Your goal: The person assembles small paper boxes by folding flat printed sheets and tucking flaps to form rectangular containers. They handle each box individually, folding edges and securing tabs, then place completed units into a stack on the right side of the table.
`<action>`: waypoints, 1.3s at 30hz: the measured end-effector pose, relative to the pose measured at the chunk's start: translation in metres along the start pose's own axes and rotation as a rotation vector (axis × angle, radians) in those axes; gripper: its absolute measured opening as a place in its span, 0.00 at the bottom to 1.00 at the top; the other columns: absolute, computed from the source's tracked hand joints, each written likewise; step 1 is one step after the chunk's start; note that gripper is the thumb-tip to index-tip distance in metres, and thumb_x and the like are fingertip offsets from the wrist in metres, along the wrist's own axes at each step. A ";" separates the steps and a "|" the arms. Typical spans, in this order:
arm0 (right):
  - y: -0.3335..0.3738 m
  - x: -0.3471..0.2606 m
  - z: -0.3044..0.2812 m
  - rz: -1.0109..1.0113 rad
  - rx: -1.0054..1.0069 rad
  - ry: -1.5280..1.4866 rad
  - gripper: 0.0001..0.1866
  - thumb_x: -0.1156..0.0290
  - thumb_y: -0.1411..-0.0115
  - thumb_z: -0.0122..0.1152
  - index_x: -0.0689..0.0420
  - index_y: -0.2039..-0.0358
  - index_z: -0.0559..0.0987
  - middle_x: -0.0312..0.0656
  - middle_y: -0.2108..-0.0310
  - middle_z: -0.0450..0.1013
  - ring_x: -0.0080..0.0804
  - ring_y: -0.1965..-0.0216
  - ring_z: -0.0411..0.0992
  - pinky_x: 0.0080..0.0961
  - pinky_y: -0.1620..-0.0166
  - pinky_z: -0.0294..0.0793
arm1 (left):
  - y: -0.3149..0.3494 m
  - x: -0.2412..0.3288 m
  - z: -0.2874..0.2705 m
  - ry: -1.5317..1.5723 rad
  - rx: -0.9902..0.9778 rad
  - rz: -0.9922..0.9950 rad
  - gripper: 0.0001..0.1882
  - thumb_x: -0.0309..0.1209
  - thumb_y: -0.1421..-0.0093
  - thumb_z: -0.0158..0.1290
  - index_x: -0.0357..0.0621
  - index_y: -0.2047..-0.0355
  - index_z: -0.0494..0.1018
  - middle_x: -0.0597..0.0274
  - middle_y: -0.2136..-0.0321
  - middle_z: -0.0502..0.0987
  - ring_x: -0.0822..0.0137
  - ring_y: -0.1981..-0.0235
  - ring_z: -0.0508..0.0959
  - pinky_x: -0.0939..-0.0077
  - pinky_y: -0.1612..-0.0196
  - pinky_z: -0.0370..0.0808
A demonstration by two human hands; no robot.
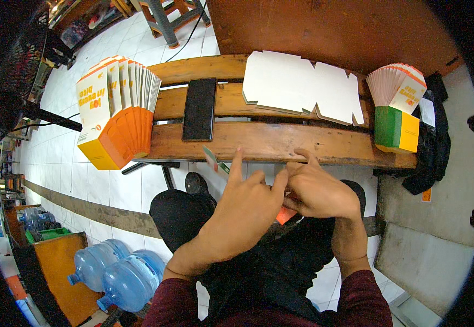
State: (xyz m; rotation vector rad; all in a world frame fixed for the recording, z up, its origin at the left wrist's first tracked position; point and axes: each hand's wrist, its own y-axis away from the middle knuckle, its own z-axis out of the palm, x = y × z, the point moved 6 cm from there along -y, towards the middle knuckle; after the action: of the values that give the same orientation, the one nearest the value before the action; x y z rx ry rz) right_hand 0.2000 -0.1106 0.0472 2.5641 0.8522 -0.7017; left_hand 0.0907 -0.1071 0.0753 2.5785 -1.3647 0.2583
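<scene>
Above my lap, my left hand (242, 210) and my right hand (324, 191) meet around a small printed carton, which they mostly hide. A green and white edge of the carton (223, 168) sticks out left of my left hand, and an orange-red part shows below the fingers. My left index finger points away from me while its other fingers curl. My right hand is bent inward, its fingertips close to the left ones. Just beyond lies a slatted wooden bench (258, 136), with flat white die-cut cardboard blanks (286, 82) stacked on it.
A black smartphone (199, 109) lies on the bench, left of the blanks. Fanned cartons stand at both ends: orange and white (114, 117) left, green and yellow (397, 117) right. Blue water jugs (133, 280) lie at lower left. Dark cloth (435, 136) hangs at right.
</scene>
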 end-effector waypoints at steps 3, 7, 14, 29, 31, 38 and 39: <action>0.001 0.006 0.009 -0.012 -0.054 -0.094 0.10 0.63 0.45 0.61 0.54 0.67 0.83 0.46 0.67 0.77 0.46 0.57 0.73 0.67 0.41 0.53 | 0.002 -0.005 0.006 0.035 -0.019 0.016 0.28 0.37 0.39 0.54 0.39 0.41 0.65 0.57 0.75 0.78 0.56 0.61 0.79 0.35 0.33 0.46; -0.002 0.008 0.017 -0.063 -0.079 -0.163 0.11 0.61 0.42 0.58 0.54 0.67 0.82 0.44 0.63 0.77 0.46 0.50 0.70 0.71 0.40 0.49 | 0.001 -0.011 0.011 0.039 0.021 0.013 0.27 0.39 0.40 0.55 0.43 0.43 0.66 0.54 0.72 0.79 0.54 0.62 0.80 0.30 0.35 0.47; -0.005 0.008 -0.023 -0.028 0.216 -0.278 0.08 0.68 0.48 0.49 0.58 0.73 0.75 0.46 0.67 0.72 0.47 0.58 0.70 0.51 0.40 0.53 | 0.014 -0.073 -0.043 0.509 0.285 -0.005 0.26 0.44 0.44 0.61 0.40 0.51 0.73 0.45 0.65 0.80 0.46 0.59 0.79 0.52 0.47 0.70; 0.018 -0.029 -0.072 0.042 0.923 -0.062 0.10 0.74 0.53 0.71 0.55 0.71 0.78 0.38 0.71 0.77 0.37 0.65 0.76 0.50 0.38 0.57 | 0.008 -0.057 -0.043 0.789 0.675 -0.167 0.19 0.30 0.45 0.64 0.41 0.53 0.74 0.55 0.60 0.81 0.62 0.60 0.81 0.71 0.54 0.77; 0.029 -0.037 -0.082 0.034 1.020 -0.032 0.10 0.76 0.55 0.71 0.54 0.72 0.77 0.38 0.72 0.76 0.36 0.66 0.75 0.51 0.38 0.56 | 0.011 -0.062 -0.046 1.017 0.713 -0.197 0.20 0.29 0.43 0.64 0.40 0.52 0.74 0.57 0.60 0.80 0.67 0.60 0.80 0.74 0.55 0.77; 0.020 -0.055 -0.113 0.030 0.905 0.091 0.13 0.79 0.55 0.69 0.55 0.66 0.78 0.41 0.69 0.75 0.40 0.61 0.74 0.48 0.38 0.56 | 0.010 -0.061 -0.045 1.227 0.942 -0.038 0.09 0.26 0.40 0.60 0.39 0.59 0.80 0.59 0.61 0.79 0.73 0.60 0.78 0.81 0.59 0.75; 0.016 -0.056 -0.117 0.022 0.897 0.088 0.13 0.79 0.55 0.68 0.55 0.66 0.78 0.41 0.69 0.75 0.40 0.61 0.75 0.47 0.39 0.56 | 0.011 -0.060 -0.045 1.182 1.008 -0.045 0.09 0.26 0.40 0.60 0.39 0.59 0.80 0.57 0.61 0.79 0.70 0.59 0.78 0.79 0.57 0.75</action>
State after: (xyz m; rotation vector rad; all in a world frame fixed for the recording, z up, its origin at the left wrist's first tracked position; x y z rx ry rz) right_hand 0.2112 -0.0936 0.1762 3.3902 0.6052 -1.1734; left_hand 0.0460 -0.0532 0.1047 2.0940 -0.7119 2.4335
